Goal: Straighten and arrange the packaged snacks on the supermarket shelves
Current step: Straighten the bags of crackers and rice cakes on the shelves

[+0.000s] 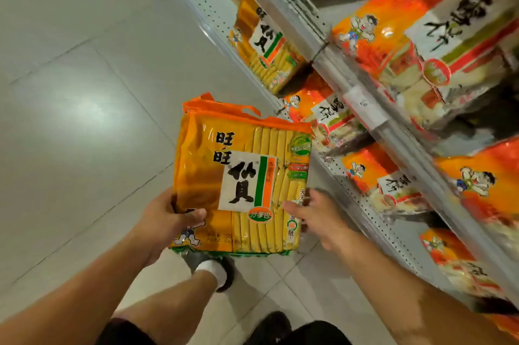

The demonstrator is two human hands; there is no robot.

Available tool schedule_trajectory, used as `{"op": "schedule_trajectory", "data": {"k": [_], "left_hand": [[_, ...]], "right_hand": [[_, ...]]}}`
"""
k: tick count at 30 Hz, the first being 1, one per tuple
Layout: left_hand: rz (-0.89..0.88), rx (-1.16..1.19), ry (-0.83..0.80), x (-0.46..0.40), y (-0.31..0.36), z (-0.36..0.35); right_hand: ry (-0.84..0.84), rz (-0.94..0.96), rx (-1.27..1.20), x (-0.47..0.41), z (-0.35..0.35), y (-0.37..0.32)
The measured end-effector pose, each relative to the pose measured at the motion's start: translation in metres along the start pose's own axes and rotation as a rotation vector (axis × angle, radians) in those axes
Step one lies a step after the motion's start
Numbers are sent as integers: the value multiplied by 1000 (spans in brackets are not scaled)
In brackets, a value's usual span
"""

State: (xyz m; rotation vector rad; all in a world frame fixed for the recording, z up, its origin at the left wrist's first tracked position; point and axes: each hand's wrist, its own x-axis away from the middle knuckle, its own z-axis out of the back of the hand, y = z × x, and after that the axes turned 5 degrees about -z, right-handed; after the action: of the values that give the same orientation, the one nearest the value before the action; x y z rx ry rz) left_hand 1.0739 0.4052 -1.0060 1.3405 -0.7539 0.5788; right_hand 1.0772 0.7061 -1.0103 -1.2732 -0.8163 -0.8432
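Beside the grey metal shelf (373, 125), left hand (165, 221) and right hand (317, 218) each have their grip clamped on a yellow-orange plastic snack pack (238, 176), thumbs on front.

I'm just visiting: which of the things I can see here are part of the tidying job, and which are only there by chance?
Part of the job:
- yellow snack pack, held by the left hand and right hand
- matching yellow packs on the shelf
- orange packs on the shelves
- shelf rail

Just there:
- tiled floor
- person's shoe
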Motion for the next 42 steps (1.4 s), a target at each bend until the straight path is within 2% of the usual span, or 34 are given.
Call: {"op": "schedule_trajectory", "data": {"k": [4,9,13,18,24,30,33,35,39,42], "left_hand": [[-41,-22,154,37,46,64],[-64,-83,235,61,101,140],[-68,-177,339,55,138,182],[-121,-282,395,15,178,214],[-222,-283,294,-96,242,263],[-383,-491,228,-253,291,292],[-468,-542,125,-335,309,300],[-530,-535,49,-389,318,300],[-688,-532,-64,-482,336,287],[-856,-555,-115,-534,366,270]], "right_hand": [[-4,-3,57,49,-56,-84],[-30,60,135,79,-120,-170],[-59,76,168,74,-154,-221],[-55,56,83,38,-185,-273],[-66,-52,66,-45,-221,-329],[14,-100,60,-158,-244,-378],[71,-128,20,-213,-251,-385],[133,-103,-82,-249,-255,-389],[375,17,-285,-311,-266,-404],[437,155,-389,-345,-257,-424]]}}
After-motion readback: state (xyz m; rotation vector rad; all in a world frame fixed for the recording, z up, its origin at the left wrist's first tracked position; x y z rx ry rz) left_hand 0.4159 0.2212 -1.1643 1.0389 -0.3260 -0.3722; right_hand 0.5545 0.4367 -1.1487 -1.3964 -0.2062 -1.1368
